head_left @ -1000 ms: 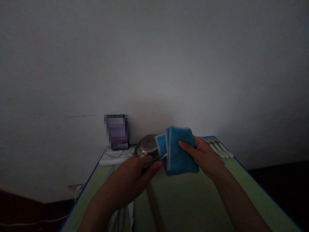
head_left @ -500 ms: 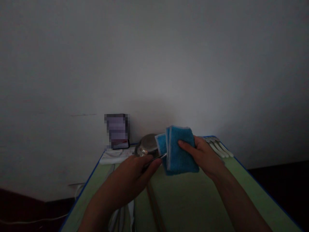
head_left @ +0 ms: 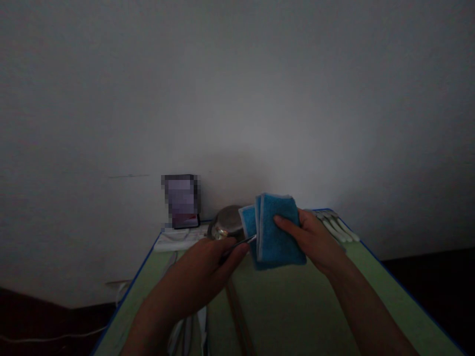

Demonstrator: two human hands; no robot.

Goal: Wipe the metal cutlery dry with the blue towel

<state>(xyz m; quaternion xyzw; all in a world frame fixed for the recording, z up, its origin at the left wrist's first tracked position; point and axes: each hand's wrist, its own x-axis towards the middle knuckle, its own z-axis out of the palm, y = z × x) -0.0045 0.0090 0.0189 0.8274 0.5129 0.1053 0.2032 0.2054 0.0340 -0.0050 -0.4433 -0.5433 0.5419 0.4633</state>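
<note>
My left hand (head_left: 208,264) pinches the handle of a thin metal utensil (head_left: 243,243) between thumb and fingers. The utensil's far end disappears into the folds of a blue cloth (head_left: 280,237), so its kind is hidden. My right hand (head_left: 309,235) grips this cloth from the right, thumb pressed flat on its near face. Both hands are raised over the green table (head_left: 297,311). Just behind the cloth and my left fingers sits a round metal vessel (head_left: 230,220), partly covered by them.
Several white-handled utensils (head_left: 339,227) lie at the back right. Chopsticks (head_left: 239,316) lie at the middle front. Knife-like pieces (head_left: 202,326) lie beside my left forearm. A blurred-out screen (head_left: 181,200) stands by the wall at back left, behind a white item (head_left: 174,242).
</note>
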